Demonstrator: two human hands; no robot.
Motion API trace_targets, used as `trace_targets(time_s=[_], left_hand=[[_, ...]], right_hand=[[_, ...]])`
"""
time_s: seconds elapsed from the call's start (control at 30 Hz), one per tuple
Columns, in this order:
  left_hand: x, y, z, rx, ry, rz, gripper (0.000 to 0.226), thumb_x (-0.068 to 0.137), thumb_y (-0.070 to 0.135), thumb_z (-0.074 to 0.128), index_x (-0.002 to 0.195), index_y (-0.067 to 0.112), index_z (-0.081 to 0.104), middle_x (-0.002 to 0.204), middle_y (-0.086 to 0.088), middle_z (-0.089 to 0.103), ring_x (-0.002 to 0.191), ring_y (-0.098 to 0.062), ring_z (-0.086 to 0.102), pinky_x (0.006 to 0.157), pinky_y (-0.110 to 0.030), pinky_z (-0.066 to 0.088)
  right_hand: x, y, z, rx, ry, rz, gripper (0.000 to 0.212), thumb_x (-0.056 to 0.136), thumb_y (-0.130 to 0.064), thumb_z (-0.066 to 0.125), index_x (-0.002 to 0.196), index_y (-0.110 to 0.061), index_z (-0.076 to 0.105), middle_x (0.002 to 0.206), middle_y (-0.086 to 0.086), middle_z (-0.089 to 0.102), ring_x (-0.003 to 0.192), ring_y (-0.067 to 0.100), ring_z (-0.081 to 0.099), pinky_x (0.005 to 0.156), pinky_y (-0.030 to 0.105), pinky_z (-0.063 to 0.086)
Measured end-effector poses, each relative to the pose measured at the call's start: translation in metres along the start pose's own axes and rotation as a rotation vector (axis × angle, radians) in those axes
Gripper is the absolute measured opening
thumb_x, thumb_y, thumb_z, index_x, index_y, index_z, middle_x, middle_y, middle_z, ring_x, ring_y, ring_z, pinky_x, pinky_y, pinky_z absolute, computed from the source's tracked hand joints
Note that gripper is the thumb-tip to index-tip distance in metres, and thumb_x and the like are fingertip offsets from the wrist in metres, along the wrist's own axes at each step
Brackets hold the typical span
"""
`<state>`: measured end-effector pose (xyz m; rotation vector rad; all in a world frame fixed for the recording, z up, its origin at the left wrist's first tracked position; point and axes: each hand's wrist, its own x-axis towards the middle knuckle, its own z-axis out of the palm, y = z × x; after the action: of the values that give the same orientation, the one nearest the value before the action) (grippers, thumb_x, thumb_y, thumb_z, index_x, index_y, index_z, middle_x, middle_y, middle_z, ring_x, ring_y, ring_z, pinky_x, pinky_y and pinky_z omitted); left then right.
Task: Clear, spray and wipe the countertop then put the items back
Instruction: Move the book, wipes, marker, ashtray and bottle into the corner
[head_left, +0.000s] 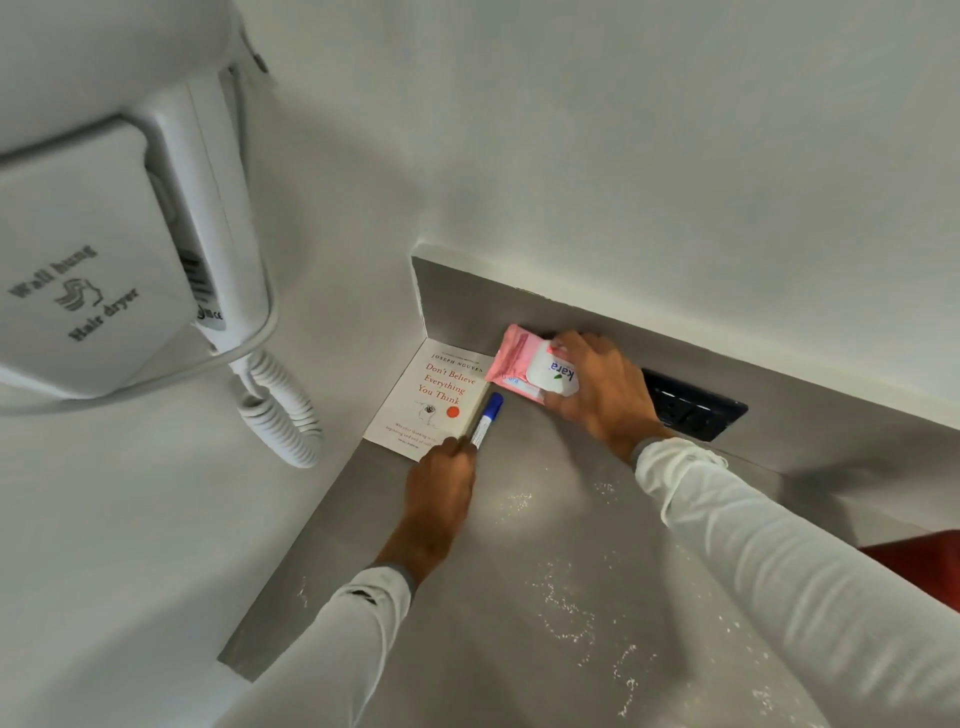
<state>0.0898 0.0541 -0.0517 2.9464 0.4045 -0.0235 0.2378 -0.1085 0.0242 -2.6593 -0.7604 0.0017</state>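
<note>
While the left hand (441, 483) pinches the blue pen (487, 420) beside the book (431, 400) in the counter (519, 597) corner, the right hand (602, 395) grips the pink wipes pack (524, 366), which may slip since its hold looks loose.

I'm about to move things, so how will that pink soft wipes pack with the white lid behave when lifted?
The pink soft wipes pack looks like crinkled film, so it will probably flex and sag. Its rigid white lid, under the right hand, likely gives the firmest grip. It seems light and unlikely to roll.
</note>
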Motion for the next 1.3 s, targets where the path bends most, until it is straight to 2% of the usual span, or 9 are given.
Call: trace_targets(time_s=[0.27,0.37,0.47,0.6,0.73,0.9,1.03,1.13,1.3], left_hand=[[0.048,0.014,-0.008,0.306,-0.046,0.069,0.026,0.075,0.004,0.072,0.101,0.009,0.071,0.101,-0.012,0.064,0.095,-0.03,0.062,0.064,-0.038,0.054],[0.049,0.013,-0.007,0.298,0.004,0.07,0.028,0.077,0.005,0.071,0.104,0.008,0.069,0.109,-0.013,0.06,0.097,-0.031,0.06,0.067,-0.039,0.053],[0.03,0.0,-0.003,0.296,0.176,0.093,0.029,0.079,0.018,0.071,0.108,0.014,0.069,0.103,-0.009,0.066,0.09,-0.028,0.064,0.067,-0.038,0.053],[-0.009,-0.042,0.0,0.246,0.297,0.04,0.049,0.093,0.039,0.055,0.132,0.01,0.058,0.124,-0.013,0.064,0.108,-0.032,0.063,0.086,-0.044,0.051],[-0.035,-0.079,-0.001,0.206,0.361,0.043,0.06,0.094,0.045,0.053,0.135,0.001,0.053,0.13,-0.02,0.061,0.121,-0.035,0.059,0.094,-0.045,0.05],[-0.045,-0.099,0.0,0.206,0.419,0.031,0.062,0.096,0.048,0.052,0.137,0.002,0.051,0.134,-0.019,0.058,0.125,-0.033,0.056,0.101,-0.043,0.048],[-0.042,-0.1,-0.004,0.203,0.369,0.032,0.065,0.097,0.052,0.047,0.14,0.003,0.048,0.139,-0.019,0.055,0.128,-0.033,0.054,0.103,-0.043,0.047],[-0.037,-0.095,-0.008,0.2,0.305,0.041,0.074,0.096,0.059,0.04,0.146,0.006,0.039,0.149,-0.019,0.044,0.136,-0.033,0.045,0.106,-0.044,0.042],[-0.045,-0.059,-0.011,0.203,0.249,0.032,0.082,0.094,0.068,0.029,0.153,0.01,0.025,0.159,-0.017,0.026,0.147,-0.03,0.029,0.114,-0.047,0.033]], right_hand=[[-0.006,0.002,-0.008,0.066,0.036,0.023,0.063,0.073,-0.041,0.083,0.125,-0.018,0.056,0.117,0.006,0.064,0.109,0.029,0.057,0.084,0.043,0.054],[-0.006,0.0,-0.006,0.074,0.051,0.013,0.062,0.075,-0.04,0.082,0.126,-0.017,0.057,0.12,0.006,0.063,0.109,0.029,0.058,0.084,0.041,0.054],[-0.001,-0.01,-0.001,0.128,0.074,-0.04,0.059,0.077,-0.04,0.081,0.125,-0.015,0.059,0.124,0.006,0.054,0.099,0.029,0.061,0.076,0.039,0.055],[0.016,-0.038,0.021,0.118,-0.014,-0.036,0.053,0.078,-0.046,0.078,0.119,-0.018,0.057,0.12,0.004,0.054,0.093,0.033,0.063,0.073,0.037,0.051],[0.037,-0.075,0.057,0.103,-0.112,-0.029,0.045,0.078,-0.048,0.076,0.109,-0.02,0.06,0.119,0.005,0.061,0.1,0.034,0.065,0.08,0.037,0.049],[0.061,-0.102,0.091,0.03,-0.174,-0.053,0.053,0.088,-0.049,0.068,0.13,-0.02,0.054,0.128,0.007,0.06,0.113,0.034,0.061,0.095,0.042,0.048],[0.07,-0.097,0.092,0.022,-0.164,-0.054,0.055,0.087,-0.053,0.067,0.124,-0.013,0.061,0.122,0.01,0.064,0.108,0.034,0.064,0.092,0.044,0.051],[0.055,-0.086,0.083,-0.028,-0.144,-0.108,0.051,0.093,-0.044,0.064,0.132,-0.012,0.059,0.131,0.011,0.062,0.113,0.035,0.062,0.093,0.043,0.05],[-0.021,-0.043,0.067,-0.139,0.029,-0.22,0.058,0.102,-0.041,0.046,0.151,-0.011,0.04,0.16,0.023,0.031,0.149,0.039,0.029,0.12,0.05,0.03]])
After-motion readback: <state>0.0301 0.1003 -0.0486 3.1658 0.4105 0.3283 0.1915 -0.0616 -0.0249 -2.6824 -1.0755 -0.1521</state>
